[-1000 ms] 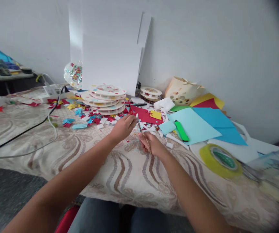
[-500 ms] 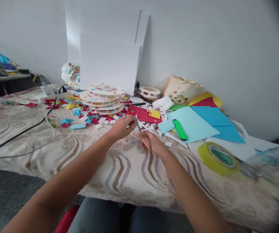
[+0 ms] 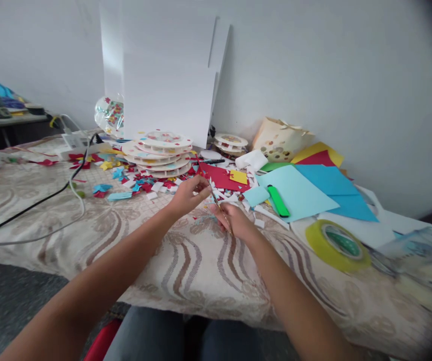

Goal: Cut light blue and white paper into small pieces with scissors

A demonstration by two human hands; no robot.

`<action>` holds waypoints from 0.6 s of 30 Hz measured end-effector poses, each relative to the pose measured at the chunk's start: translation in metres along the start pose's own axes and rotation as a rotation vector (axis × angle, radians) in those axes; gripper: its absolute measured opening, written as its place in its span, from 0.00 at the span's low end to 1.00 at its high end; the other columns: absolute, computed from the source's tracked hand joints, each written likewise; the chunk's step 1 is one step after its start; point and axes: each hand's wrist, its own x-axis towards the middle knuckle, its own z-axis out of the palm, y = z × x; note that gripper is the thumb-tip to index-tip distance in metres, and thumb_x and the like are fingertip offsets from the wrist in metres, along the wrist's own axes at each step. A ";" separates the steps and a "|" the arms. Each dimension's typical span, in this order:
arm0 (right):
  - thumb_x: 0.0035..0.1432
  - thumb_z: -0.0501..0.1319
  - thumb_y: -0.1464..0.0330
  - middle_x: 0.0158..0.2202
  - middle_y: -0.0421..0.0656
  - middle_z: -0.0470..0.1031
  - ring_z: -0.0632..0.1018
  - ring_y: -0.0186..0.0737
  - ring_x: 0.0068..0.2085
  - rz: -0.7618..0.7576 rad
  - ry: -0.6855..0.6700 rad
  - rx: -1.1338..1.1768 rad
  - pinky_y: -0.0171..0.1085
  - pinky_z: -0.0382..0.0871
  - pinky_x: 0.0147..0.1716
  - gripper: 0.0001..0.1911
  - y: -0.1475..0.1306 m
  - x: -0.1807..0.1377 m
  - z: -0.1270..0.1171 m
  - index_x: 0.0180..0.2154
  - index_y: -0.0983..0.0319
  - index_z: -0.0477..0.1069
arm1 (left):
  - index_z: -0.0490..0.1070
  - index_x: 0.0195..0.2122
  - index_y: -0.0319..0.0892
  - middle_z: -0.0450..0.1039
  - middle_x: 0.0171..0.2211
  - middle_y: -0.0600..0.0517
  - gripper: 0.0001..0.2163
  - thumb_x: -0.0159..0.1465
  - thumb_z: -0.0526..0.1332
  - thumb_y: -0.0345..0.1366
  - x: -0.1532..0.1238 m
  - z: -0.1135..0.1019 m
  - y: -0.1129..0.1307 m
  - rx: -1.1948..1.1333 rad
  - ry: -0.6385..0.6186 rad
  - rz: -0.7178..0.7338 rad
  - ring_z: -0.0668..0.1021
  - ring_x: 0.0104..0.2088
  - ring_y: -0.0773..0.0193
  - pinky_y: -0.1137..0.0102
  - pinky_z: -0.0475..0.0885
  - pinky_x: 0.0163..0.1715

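Observation:
My right hand (image 3: 236,220) is closed around a pair of thin metal scissors (image 3: 219,204), whose blades point up and away toward my other hand. My left hand (image 3: 190,194) is pinched at the blade tips, on what looks like a small piece of paper, mostly hidden by the fingers. Just beyond both hands lie a red paper sheet (image 3: 221,176) and a small yellow paper square (image 3: 238,176). Tiny paper clippings (image 3: 204,219) are scattered on the tablecloth below the hands.
Stacked decorated white discs (image 3: 159,155) stand behind my left hand among cut paper stars (image 3: 102,188). To the right are light-blue paper (image 3: 302,193), a green box cutter (image 3: 278,200) and a yellow tape roll (image 3: 338,245). Cables (image 3: 76,173) cross the left side; white boards (image 3: 166,80) lean behind.
My left fingers have shifted slightly at the scissors' tips. My right hand keeps its hold on the scissors, and the surrounding things stay in place.

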 end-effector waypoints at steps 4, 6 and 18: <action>0.51 0.49 0.44 0.17 0.38 0.65 0.67 0.31 0.17 0.053 -0.003 0.053 0.30 0.58 0.17 0.27 -0.001 0.001 0.001 0.24 0.62 0.60 | 0.65 0.29 0.40 0.68 0.23 0.54 0.11 0.59 0.53 0.43 0.004 0.002 -0.006 -0.145 0.063 -0.120 0.72 0.25 0.69 0.73 0.67 0.27; 0.50 0.49 0.43 0.17 0.38 0.65 0.66 0.31 0.16 0.087 0.006 0.090 0.30 0.58 0.16 0.28 -0.002 0.002 0.000 0.23 0.62 0.60 | 0.65 0.29 0.40 0.66 0.22 0.55 0.11 0.59 0.51 0.42 0.006 0.001 -0.010 -0.137 0.092 -0.166 0.71 0.24 0.69 0.73 0.66 0.26; 0.45 0.47 0.38 0.15 0.37 0.62 0.66 0.31 0.14 0.173 0.264 0.310 0.31 0.58 0.13 0.31 0.005 0.017 -0.010 0.23 0.61 0.58 | 0.71 0.36 0.41 0.71 0.35 0.46 0.10 0.57 0.53 0.35 0.001 0.020 -0.030 0.552 -0.352 0.067 0.72 0.38 0.60 0.67 0.65 0.39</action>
